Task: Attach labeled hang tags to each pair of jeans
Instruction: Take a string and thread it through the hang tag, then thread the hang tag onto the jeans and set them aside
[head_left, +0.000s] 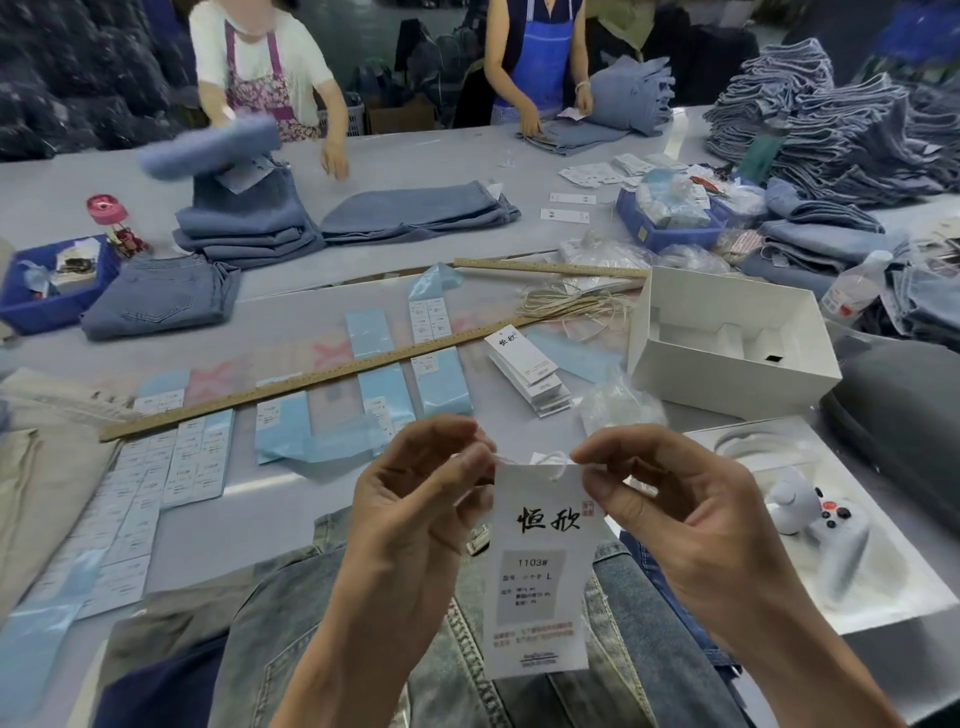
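Head view: one view only.
Left hand (415, 499): pinches the string (550, 461) end beside the tag's top-left corner.
Right hand (670, 499): pinches the string at the top-right.
Hang tag (543, 571): hangs upright between both grips, long axis vertical.
Jeans (291, 613): directly below on the surface, nearer the left hand.

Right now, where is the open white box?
In the head view, the open white box stands on the table at the right, beyond the right hand, with the stack of hang tags to its left.
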